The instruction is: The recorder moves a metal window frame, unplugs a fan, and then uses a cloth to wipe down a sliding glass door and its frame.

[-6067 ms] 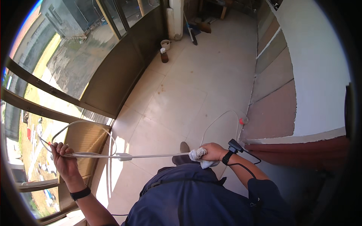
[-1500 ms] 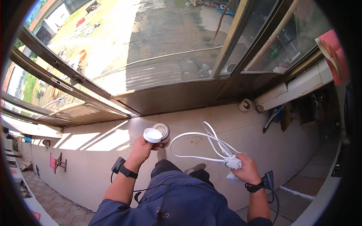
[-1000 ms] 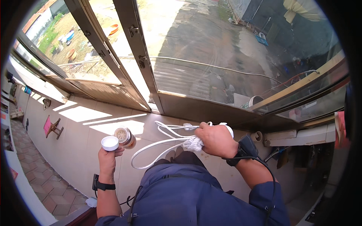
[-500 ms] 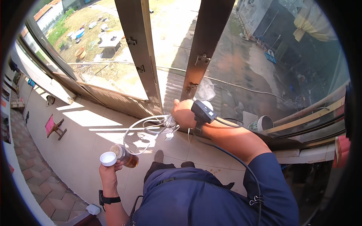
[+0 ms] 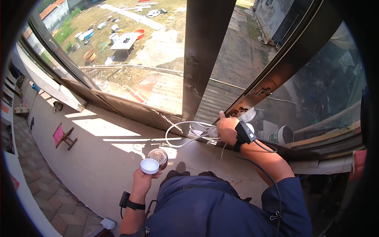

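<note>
My left hand (image 5: 143, 181) is closed around a bottle (image 5: 162, 152) that tilts its perforated strainer top toward me. A small white cup-shaped lid (image 5: 150, 166), hollow side up, is in the same grip, against the bottle. My right hand (image 5: 228, 129) is closed on a coiled white cable (image 5: 177, 124), whose loops hang out to the left. That hand is at the lower edge of a brown metal-framed glass door (image 5: 268, 75), below its latch fittings; the thumb points up beside the frame.
A pink-seated folding stool (image 5: 59, 135) stands on the tiled floor at left. Beside the door's right part sits a bucket (image 5: 285, 134). Outside, basins and a white table (image 5: 125, 41) stand in the yard. A dark cable runs along my right arm.
Both hands appear further right in the view, as my view has turned. The gap between the door frames looks wider. The bottle has tipped so its strainer top faces me.
</note>
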`<action>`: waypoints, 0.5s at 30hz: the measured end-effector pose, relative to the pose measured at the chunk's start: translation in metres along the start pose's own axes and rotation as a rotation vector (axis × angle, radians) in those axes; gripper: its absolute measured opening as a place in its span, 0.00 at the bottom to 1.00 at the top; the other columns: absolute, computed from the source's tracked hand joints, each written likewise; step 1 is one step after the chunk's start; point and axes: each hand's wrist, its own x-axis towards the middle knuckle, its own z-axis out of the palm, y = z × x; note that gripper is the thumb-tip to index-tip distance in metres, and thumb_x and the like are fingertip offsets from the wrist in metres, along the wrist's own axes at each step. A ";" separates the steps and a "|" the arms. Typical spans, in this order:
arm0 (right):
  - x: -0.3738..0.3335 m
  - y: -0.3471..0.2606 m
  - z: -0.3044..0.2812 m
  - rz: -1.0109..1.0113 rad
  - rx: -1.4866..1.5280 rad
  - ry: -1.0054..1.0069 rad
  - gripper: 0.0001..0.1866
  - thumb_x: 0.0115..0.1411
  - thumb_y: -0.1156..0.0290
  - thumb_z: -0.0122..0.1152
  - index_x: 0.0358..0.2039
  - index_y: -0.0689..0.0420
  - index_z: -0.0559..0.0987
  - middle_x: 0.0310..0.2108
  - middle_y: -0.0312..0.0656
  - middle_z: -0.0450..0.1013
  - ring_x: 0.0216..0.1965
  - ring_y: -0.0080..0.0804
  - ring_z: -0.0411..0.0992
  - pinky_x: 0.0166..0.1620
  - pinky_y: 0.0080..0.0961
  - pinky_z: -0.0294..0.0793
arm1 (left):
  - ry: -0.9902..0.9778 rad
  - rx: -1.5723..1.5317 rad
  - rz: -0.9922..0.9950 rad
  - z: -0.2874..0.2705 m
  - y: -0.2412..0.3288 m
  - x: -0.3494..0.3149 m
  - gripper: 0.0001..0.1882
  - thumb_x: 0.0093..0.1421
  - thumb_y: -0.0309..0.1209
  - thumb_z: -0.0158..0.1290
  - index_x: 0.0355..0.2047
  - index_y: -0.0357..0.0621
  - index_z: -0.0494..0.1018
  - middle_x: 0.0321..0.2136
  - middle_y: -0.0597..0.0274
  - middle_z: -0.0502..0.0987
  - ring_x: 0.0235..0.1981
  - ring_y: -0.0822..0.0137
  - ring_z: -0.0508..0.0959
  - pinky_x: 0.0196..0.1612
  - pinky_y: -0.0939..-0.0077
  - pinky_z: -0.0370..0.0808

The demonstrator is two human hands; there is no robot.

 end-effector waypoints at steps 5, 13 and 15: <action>-0.010 0.000 -0.020 0.158 0.173 -0.122 0.24 0.51 0.73 0.53 0.48 0.73 0.72 0.38 0.59 0.75 0.33 0.47 0.78 0.38 0.34 0.77 | -0.099 0.015 0.007 0.005 0.016 0.022 0.09 0.64 0.23 0.46 0.42 0.34 0.74 0.33 0.55 0.81 0.31 0.70 0.82 0.34 0.80 0.78; -0.042 0.023 -0.014 0.222 0.125 -0.221 0.18 0.48 0.72 0.56 0.40 0.67 0.78 0.57 0.63 0.63 0.34 0.47 0.78 0.38 0.37 0.78 | -0.342 0.144 -0.012 0.030 0.031 0.062 0.10 0.63 0.21 0.46 0.41 0.33 0.75 0.32 0.58 0.81 0.34 0.69 0.82 0.36 0.80 0.79; -0.055 0.033 -0.010 0.274 0.149 -0.202 0.21 0.50 0.74 0.54 0.45 0.71 0.76 0.54 0.62 0.66 0.41 0.50 0.77 0.43 0.36 0.77 | -0.382 0.157 -0.013 0.050 0.033 0.068 0.10 0.62 0.20 0.46 0.42 0.33 0.74 0.32 0.57 0.81 0.34 0.69 0.82 0.36 0.80 0.79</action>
